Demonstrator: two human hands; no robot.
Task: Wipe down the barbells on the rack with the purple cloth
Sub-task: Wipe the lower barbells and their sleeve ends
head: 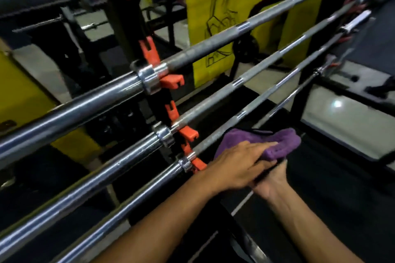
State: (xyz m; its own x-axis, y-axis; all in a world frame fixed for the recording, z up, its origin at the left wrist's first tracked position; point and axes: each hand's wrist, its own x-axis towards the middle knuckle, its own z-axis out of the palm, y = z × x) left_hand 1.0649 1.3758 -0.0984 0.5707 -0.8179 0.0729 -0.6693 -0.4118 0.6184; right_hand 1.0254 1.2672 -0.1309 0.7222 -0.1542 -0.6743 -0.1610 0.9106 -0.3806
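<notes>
A black rack (126,34) with orange hooks (171,80) carries several steel bars laid one below another, running from lower left to upper right; the top bar (213,45) sits with its chrome collar against a hook, the middle bar (245,77) rests in the hook beneath it, and the lower bar (241,113) lies in the lowest hook near the hands; a thinner bar (284,100) runs just past it. The purple cloth (275,143) is bunched over the lower bar, a little to the right of its collar; the left hand (237,164) lies on top of the cloth with fingers stretched out nearly straight, pressing it down; the right hand (271,181) comes up from below, thumb and fingers curled round the cloth's underside, though its fingertips are hidden behind the left hand and the cloth. Behind the rack hang yellow panels (213,17), one bearing a black line drawing; a pale floor (342,113) with a bright reflection shows at right; the whole view is somewhat blurred.
</notes>
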